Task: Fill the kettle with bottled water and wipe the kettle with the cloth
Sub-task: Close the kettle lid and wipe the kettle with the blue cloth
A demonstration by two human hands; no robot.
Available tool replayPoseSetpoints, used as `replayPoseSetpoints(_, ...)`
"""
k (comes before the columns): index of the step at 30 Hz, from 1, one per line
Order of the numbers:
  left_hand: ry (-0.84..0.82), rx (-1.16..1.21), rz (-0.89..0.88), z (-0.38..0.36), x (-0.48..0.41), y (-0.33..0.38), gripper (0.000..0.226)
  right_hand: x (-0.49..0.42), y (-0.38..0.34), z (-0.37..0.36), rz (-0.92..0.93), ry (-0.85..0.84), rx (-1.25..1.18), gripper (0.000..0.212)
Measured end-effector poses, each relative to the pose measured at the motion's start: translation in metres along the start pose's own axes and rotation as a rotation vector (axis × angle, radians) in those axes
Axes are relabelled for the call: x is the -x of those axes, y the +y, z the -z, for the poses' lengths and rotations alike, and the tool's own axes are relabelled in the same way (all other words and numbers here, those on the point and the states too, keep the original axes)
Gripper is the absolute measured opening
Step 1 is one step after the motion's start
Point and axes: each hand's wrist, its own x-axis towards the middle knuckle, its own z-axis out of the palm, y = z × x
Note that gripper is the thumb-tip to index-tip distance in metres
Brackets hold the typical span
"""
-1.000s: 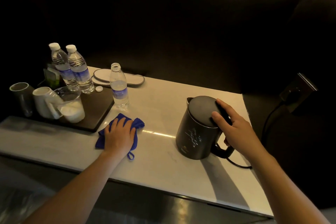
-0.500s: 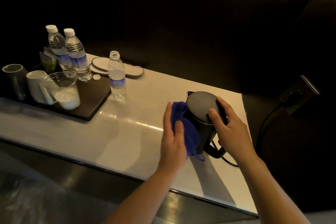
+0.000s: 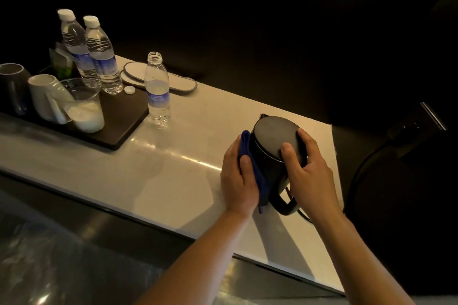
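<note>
At the frame's centre right, a left hand (image 3: 238, 178) presses a soft blue cloth (image 3: 257, 181) against the likely water-heavy black kettle (image 3: 271, 153), its lid steadied by the right hand (image 3: 309, 168), fingers spread.

Two bare forearms, no sleeves anywhere along their visible length, up to the bottom edge of the view. No watch, bracelet or band at either wrist. Left hand (image 3: 239, 181) ungloved, no rings on the fingers that show; thumbnail short and plain. Right hand (image 3: 311, 171) likewise ungloved and ringless, nails trimmed short, unpainted as far as the dim light allows. Knuckles and tendons faintly marked on the back of the right hand. Warm, low lighting over both arms, undersides in shadow. Nothing of clothing, shoulders or torso within view.
</note>
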Motion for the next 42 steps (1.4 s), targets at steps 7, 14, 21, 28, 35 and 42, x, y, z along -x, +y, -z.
replayPoseSetpoints(7, 0.010, 0.082, 0.209, 0.002, 0.009, 0.002, 0.044, 0.003, -0.001, 0.000, 0.006, -0.023, 0.006, 0.058)
replayPoseSetpoints(14, 0.061, -0.027, 0.007, -0.017, 0.020, 0.048, 0.047, 0.003, 0.003, -0.001, 0.045, -0.026, -0.032, 0.060)
replayPoseSetpoints(21, 0.010, 0.112, 0.121, -0.007, -0.010, 0.025, 0.044, 0.002, 0.004, -0.003, 0.033, -0.005, -0.001, 0.059)
replayPoseSetpoints(28, -0.226, 0.152, 0.352, 0.014, -0.034, 0.004, 0.037, 0.002, 0.003, 0.001, 0.055, -0.037, 0.030, 0.059)
replayPoseSetpoints(35, -0.229, 0.260, 0.257, 0.007, -0.006, 0.024, 0.049, -0.008, 0.005, 0.024, 0.079, -0.169, -0.027, 0.052)
replayPoseSetpoints(42, -0.228, 0.195, 0.201, 0.003, -0.036, 0.035, 0.042, -0.020, 0.006, 0.028, 0.113, -0.256, -0.010, 0.057)
